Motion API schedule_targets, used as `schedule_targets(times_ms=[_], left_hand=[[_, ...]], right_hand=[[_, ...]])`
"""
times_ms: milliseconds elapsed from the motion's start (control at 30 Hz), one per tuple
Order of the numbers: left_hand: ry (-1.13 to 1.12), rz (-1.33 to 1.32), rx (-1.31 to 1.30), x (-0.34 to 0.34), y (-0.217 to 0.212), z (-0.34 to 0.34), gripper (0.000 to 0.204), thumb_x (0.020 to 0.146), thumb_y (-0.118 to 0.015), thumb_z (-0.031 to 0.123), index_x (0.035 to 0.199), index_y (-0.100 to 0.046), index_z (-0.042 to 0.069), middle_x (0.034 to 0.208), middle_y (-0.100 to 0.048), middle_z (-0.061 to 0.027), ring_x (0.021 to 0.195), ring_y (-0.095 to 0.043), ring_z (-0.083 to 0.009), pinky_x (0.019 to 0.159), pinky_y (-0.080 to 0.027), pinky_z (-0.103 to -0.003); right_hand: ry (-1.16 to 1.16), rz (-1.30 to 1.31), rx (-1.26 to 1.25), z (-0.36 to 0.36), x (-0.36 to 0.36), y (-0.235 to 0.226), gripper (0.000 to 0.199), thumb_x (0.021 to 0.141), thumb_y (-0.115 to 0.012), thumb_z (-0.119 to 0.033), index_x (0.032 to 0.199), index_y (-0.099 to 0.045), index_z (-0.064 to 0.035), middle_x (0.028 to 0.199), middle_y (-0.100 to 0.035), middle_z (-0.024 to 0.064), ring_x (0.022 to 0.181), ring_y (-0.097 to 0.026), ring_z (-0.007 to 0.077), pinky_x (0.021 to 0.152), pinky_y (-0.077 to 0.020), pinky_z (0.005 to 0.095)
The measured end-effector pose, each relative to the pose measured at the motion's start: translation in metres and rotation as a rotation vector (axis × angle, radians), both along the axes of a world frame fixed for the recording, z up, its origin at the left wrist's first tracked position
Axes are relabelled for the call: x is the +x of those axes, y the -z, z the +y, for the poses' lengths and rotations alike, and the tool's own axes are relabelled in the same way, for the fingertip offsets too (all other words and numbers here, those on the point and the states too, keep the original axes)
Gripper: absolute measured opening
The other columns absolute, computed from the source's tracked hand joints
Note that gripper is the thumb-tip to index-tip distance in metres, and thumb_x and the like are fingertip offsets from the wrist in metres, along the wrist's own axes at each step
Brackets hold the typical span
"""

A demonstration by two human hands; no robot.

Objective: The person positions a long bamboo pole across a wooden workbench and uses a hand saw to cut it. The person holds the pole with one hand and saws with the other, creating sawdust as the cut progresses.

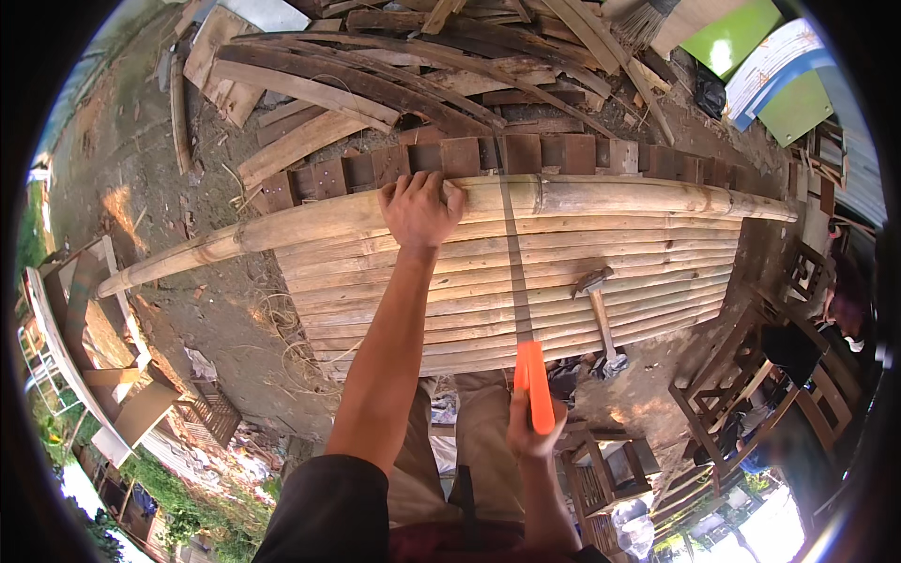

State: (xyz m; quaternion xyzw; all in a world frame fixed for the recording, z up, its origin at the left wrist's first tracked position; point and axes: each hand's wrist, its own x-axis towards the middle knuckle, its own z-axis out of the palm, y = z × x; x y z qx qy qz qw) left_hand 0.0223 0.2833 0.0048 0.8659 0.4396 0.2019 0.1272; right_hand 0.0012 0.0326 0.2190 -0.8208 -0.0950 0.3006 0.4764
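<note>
A long bamboo pole (601, 197) lies crosswise over a bench top of bamboo slats (375, 319). My left hand (419, 211) is wrapped over the pole from above, left of its middle. In my right hand (535, 424) I grip the orange handle of a hand saw (535, 385). Its long dark blade points away from me and crosses the pole to the right of my left hand, just left of a node. Whether the teeth have cut into the bamboo I cannot tell. A claw hammer (601, 310) rests on the slats, right of the saw.
Beyond the bench lies a heap of old boards (375, 80). A row of brown wooden blocks (526, 152) runs along the far edge. Wooden chair frames (610, 469) stand at the right, with a person (849, 296) beyond. Green panels (732, 38) lean far right.
</note>
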Motion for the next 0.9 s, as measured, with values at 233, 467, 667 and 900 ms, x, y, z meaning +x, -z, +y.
schedule_targets(times_ms=[233, 467, 667, 900], left_hand=[[0.045, 0.070, -0.024, 0.010, -0.004, 0.002, 0.023, 0.081, -0.060, 0.027, 0.086, -0.077, 0.014, 0.084, -0.073, -0.0015, 0.079, -0.066, -0.0212, 0.087, -0.044, -0.038], [0.049, 0.040, 0.045, -0.002, -0.003, -0.001, 0.027, 0.083, -0.062, 0.036, 0.085, -0.075, 0.012, 0.083, -0.072, -0.0025, 0.084, -0.067, -0.0221, 0.084, -0.045, -0.040], [0.348, 0.278, -0.059, -0.012, -0.024, 0.002, 0.074, 0.076, -0.070, 0.070, 0.111, -0.067, 0.005, 0.111, -0.069, -0.0108, 0.109, -0.065, -0.0292, 0.098, -0.044, -0.048], [0.624, 0.631, -0.142, -0.007, -0.022, 0.031, 0.087, 0.078, -0.074, 0.067, 0.131, -0.051, 0.002, 0.126, -0.062, -0.0178, 0.123, -0.059, -0.0349, 0.102, -0.047, -0.054]], right_hand=[[-0.015, 0.002, -0.124, 0.096, 0.077, 0.064, 0.018, 0.092, -0.061, -0.006, 0.076, -0.059, 0.0039, 0.056, -0.052, 0.0055, 0.052, -0.046, 0.0086, 0.048, -0.0400, 0.0314], [0.019, -0.149, 0.117, 0.034, 0.026, 0.083, 0.017, 0.090, -0.065, -0.005, 0.076, -0.058, 0.0028, 0.057, -0.052, 0.0089, 0.048, -0.047, 0.0123, 0.047, -0.0402, 0.0315], [-0.082, -0.349, 0.050, -0.062, 0.007, 0.048, 0.015, 0.090, -0.065, -0.003, 0.077, -0.059, 0.0026, 0.056, -0.050, 0.0111, 0.045, -0.046, 0.0176, 0.045, -0.0367, 0.0342], [0.132, -0.137, -0.140, -0.166, -0.047, 0.020, 0.020, 0.091, -0.066, -0.006, 0.074, -0.058, 0.0008, 0.056, -0.051, 0.0095, 0.046, -0.046, 0.0135, 0.045, -0.0384, 0.0328]])
